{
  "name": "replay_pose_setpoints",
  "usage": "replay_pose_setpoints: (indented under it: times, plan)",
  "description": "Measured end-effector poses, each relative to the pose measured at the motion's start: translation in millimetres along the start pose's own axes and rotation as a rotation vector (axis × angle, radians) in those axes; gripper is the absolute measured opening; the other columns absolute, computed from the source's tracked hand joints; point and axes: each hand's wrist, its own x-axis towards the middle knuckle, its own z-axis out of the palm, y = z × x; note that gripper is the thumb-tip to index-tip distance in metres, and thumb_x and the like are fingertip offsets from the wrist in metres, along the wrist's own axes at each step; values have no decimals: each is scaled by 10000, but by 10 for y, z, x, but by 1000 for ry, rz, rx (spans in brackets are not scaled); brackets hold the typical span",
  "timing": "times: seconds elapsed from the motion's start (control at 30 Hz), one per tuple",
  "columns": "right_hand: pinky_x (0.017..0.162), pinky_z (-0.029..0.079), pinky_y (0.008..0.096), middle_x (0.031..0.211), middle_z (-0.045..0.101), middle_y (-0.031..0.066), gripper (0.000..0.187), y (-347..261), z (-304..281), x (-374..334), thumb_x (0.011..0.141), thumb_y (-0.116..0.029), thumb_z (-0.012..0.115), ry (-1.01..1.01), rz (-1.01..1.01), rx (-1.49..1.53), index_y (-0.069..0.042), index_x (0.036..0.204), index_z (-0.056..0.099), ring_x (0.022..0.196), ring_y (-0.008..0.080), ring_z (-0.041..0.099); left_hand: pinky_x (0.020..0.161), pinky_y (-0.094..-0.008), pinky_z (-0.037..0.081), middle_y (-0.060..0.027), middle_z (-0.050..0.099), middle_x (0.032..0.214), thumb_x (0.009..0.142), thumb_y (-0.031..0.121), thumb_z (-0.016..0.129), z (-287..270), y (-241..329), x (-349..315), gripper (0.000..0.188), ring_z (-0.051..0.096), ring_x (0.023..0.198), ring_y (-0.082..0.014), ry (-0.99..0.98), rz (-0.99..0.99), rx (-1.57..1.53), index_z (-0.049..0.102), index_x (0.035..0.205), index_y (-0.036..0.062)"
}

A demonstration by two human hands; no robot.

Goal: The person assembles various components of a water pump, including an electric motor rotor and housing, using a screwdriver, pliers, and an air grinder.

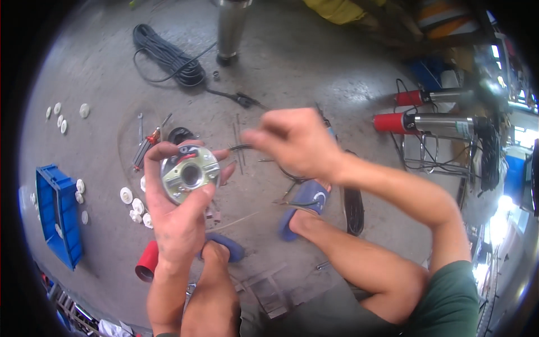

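Far left on the floor (314,67), a blue bin (68,208) lies tipped, it seems, on its side; white discs (126,195) are scattered near it, and a red tube (148,260) lies by the left forearm. Next, the metal part (181,178): round, bored through the middle, held up above the floor, face toward the wearer. Judged by its look: rigid, fairly heavy for its size, not fragile; the bright metal may be slick if oily (cannot confirm). Best hold: around the outer rim, leaving bore and face free. The left hand (174,216) does roughly this: half-open curl, thumb pressed over the lower right edge, fingers wrapped round behind, tips showing past the far side. Right of it, a dark cable (242,147) runs below the right hand (306,140), which is raised well apart from the part, blurred, fingers mostly curled, thumb side toward the left. Whether it pinches anything, the cable included, I cannot tell. Far right: red-ended steel cylinders (441,122) lying on a rack.
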Motion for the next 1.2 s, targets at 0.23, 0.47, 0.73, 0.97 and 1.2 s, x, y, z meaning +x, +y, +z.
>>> replay_pose_setpoints:
  times: [0.23, 0.47, 0.73, 0.97, 1.2]
  plan:
    - [561, 498, 324, 878, 687, 104, 370, 2803, 94, -1159, 1101, -359, 536, 542, 1211, 1232, -5, 1045, 627, 706, 240, 645, 1090, -669, 537, -211, 577, 1362, 829, -115, 650, -51, 9, -118, 622, 590, 1328, -485, 76, -13, -84, 418, 1376, 68]
    - [644, 613, 334, 950, 741, 198, 295, 3131, 1201, -775, 1138, -195, 402, 1425, 1181, 1567, 50, 1156, 564, 702, 263, 713, 1104, -716, 500, -210, 569, 1330, 817, -104, 650, -216, -103, -196, 660, 583, 1319, -507, 162, -78, 61, 402, 1405, 65]
    - [529, 469, 319, 747, 700, 111, 325, 2966, 1200, -927, 1162, -239, 318, 1584, 1140, 1145, -28, 1065, 546, 588, 198, 618, 1120, -721, 485, -229, 573, 1333, 836, -112, 639, -137, -299, -213, 629, 568, 1342, -512, 112, -101, 54, 411, 1399, 52]
    - [733, 527, 361, 1019, 722, 134, 368, 3205, 862, -687, 1125, -305, 405, 1624, 1420, 1072, -46, 1233, 643, 820, 254, 673, 1117, -721, 488, -226, 591, 1298, 833, -112, 629, -106, -254, -205, 621, 576, 1337, -508, 104, -104, 62, 418, 1393, 50]
    - [1051, 527, 454, 1386, 667, 264, 475, 3601, 631, -418, 1100, -248, 391, 1968, 1516, 1507, 77, 1299, 675, 1249, 409, 666, 1105, -732, 490, -237, 587, 1299, 830, -108, 628, -89, -294, -217, 632, 575, 1334, -518, 116, -117, 97, 409, 1400, 58]
